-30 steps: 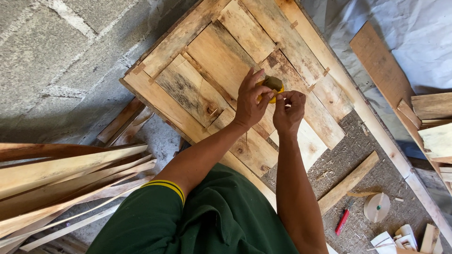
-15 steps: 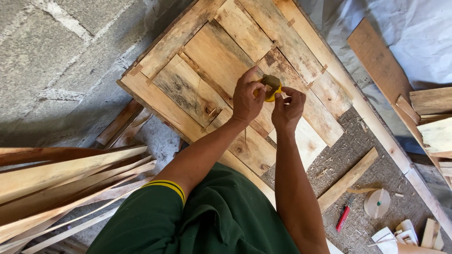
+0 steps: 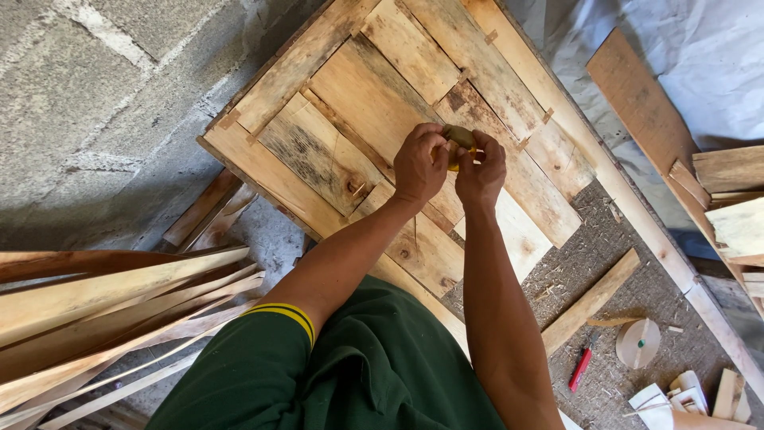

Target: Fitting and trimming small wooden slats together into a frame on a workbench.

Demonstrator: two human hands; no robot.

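A: Both hands up over the panel of pale and weathered wooden planks [image 3: 350, 103] that leans near the grey block wall [image 3: 95, 95]. Left hand [image 3: 419, 165] and right hand [image 3: 482, 170] are pressed together, fingers of both closed around one small brownish object with a yellow part [image 3: 460, 139].

B: Can you tell what the object is?

A: No. Mostly hidden by the fingers; only the brown top and a sliver of yellow show between the two hands. It sits just above the panel's middle boards; whether it touches the wood, I cannot tell.

B: Surroundings?

A: Bundle of long thin pale wood strips [image 3: 111, 310] lower left, well apart from the hands. Loose flat plank [image 3: 590, 301] on the gritty ground to the right. Near it a small red-handled tool [image 3: 580, 369] and a round tan disc [image 3: 637, 342], side by side. White scraps [image 3: 664, 398] at the bottom right corner. Stacked board offcuts [image 3: 736, 207] by the right edge, on grey-white sheeting [image 3: 700, 56].

B: Clothing?

A: Dark green short sleeve with yellow trim [image 3: 278, 314] on the left arm.
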